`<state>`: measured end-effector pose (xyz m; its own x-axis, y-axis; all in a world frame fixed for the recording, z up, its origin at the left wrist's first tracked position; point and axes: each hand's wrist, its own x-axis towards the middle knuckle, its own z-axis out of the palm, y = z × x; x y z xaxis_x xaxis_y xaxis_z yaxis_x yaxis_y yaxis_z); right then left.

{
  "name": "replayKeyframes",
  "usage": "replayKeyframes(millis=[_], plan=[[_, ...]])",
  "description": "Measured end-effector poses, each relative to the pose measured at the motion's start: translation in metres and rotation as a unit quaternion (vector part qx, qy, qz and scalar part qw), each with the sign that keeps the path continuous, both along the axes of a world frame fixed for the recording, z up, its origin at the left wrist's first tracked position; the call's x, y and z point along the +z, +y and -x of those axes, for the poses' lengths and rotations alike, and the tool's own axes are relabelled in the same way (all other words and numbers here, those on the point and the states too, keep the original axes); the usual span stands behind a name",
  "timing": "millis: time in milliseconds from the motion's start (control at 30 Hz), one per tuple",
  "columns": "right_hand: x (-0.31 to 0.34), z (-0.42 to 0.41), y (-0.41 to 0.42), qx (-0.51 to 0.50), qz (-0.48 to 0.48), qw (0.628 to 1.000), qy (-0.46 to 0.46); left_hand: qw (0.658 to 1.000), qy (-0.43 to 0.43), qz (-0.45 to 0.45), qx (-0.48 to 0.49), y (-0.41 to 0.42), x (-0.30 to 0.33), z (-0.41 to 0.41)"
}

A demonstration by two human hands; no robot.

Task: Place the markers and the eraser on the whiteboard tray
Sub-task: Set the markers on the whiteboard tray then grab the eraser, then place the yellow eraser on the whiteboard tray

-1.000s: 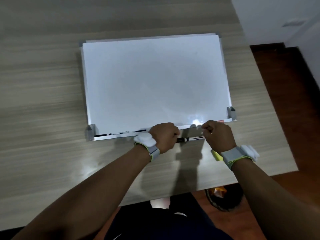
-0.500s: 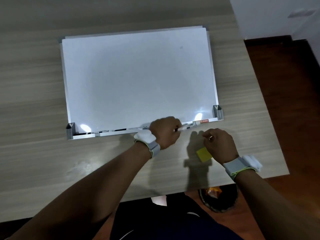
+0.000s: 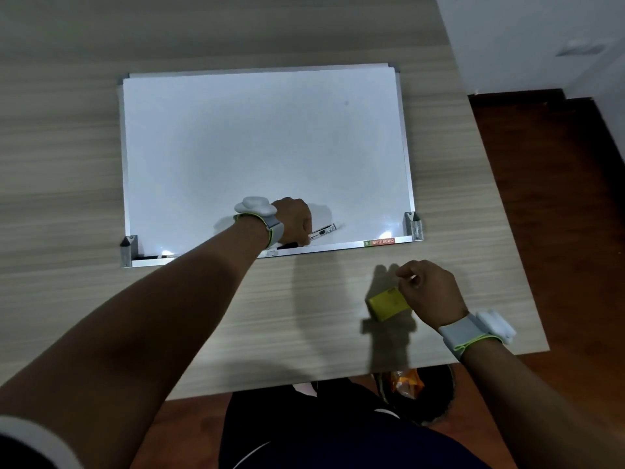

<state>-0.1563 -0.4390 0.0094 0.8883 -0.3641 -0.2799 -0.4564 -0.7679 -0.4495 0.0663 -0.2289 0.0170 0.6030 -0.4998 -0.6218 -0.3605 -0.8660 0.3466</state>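
Left hand: clenched on one white marker, barrel slanting out to its right, over the lower edge of the whiteboard, just above the tray. Right hand: fingers curled, thumb and forefinger pinched together; whether it grips anything cannot be told. One yellow block eraser lies on the table, touching the hand's left side, apart from the tray. Dark markers in tray, left of the left hand: at least two, partly hidden. Wristbands: two.

Grey wristbands edged lime, white pods; dark trousers, perhaps navy.
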Motion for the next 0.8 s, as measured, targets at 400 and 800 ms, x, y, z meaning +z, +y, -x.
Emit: replayKeyframes(millis=[400, 800], plan=[[-0.004, 0.018, 0.003, 0.120, 0.122, 0.971, 0.167, 1.000, -0.019, 0.012, -0.021, 0.011, 0.010, 0.020], [0.013, -0.031, -0.012, 0.110, 0.125, 0.986, -0.005, 0.981, -0.108, 0.129, 0.094, 0.011, 0.022, 0.061]])
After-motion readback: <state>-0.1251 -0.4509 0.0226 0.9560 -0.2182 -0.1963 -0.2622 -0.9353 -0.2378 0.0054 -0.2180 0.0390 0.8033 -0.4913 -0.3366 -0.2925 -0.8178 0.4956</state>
